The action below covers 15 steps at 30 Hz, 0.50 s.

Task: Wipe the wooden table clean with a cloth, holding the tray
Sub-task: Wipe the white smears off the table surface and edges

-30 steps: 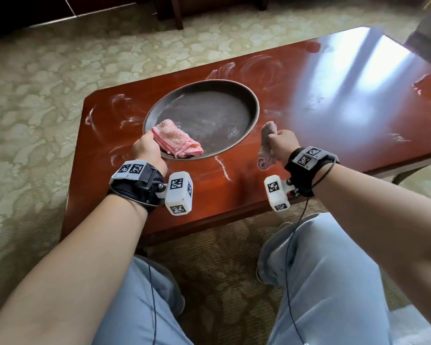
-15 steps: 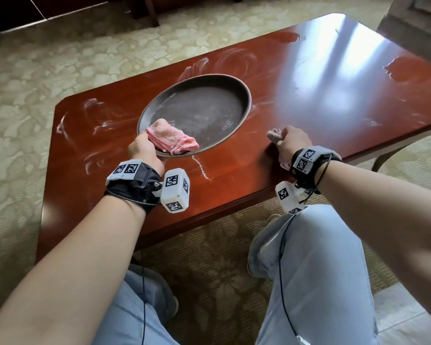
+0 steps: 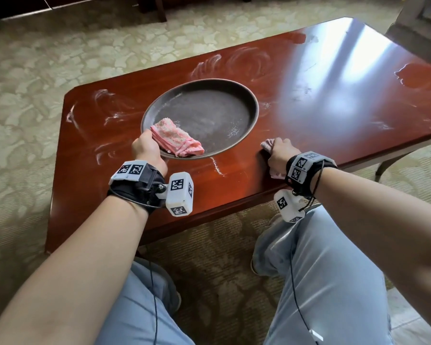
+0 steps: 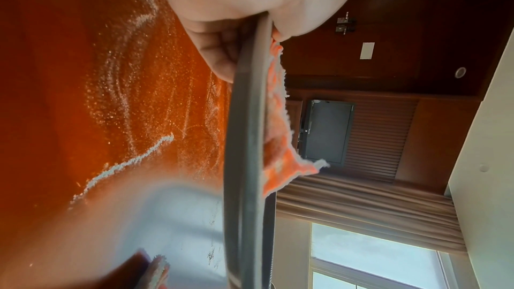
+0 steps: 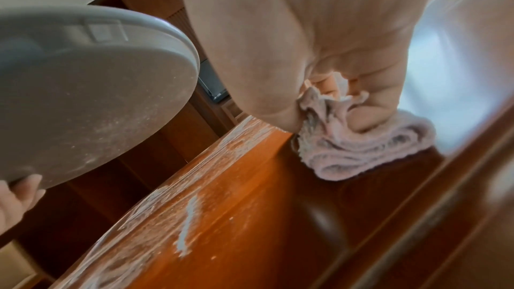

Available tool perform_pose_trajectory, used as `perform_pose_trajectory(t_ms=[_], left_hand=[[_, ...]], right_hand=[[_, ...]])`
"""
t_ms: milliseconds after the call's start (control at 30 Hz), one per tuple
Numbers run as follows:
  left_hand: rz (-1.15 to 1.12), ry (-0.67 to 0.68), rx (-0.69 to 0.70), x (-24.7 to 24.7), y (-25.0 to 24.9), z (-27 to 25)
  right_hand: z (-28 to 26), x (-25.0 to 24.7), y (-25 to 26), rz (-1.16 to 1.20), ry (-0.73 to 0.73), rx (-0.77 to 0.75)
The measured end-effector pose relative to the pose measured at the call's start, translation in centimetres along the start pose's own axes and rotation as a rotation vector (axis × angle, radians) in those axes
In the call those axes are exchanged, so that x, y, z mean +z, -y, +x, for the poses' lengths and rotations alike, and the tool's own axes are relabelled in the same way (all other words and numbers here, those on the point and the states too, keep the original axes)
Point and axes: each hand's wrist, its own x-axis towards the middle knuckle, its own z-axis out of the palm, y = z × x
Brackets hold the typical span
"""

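Table (image 3: 296, 100) carries powder streaks; right hand (image 3: 279, 153) bunches the cloth (image 5: 361, 148) at its near edge, left hand (image 3: 146, 148) grips the raised tray (image 3: 246, 95), which risks tipping its pink rag (image 3: 177, 140) off

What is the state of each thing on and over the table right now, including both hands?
Round dark grey tray: lifted off table, dusted with powder.
Pink folded cloth: lying in tray, at near rim.
Pale pink wiping cloth: bunched, pressed on table.
Glossy red-brown wooden table: streaked with white powder.
Left hand: grips tray rim.
Right hand: grips wiping cloth.
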Motion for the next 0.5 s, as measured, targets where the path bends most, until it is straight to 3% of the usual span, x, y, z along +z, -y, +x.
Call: perform_pose_trajectory(t_ms=[167,500], left_hand=[[-0.018,-0.013,0.004,-2.0,-0.8,0.3],[-0.031,-0.056,0.018,-6.4,-1.9,1.9]], right_hand=[[-1.3,1.9,3.2,0.039,0.068,-0.051],[-2.6,5.5,9.4,0.103,0.071,-0.229]])
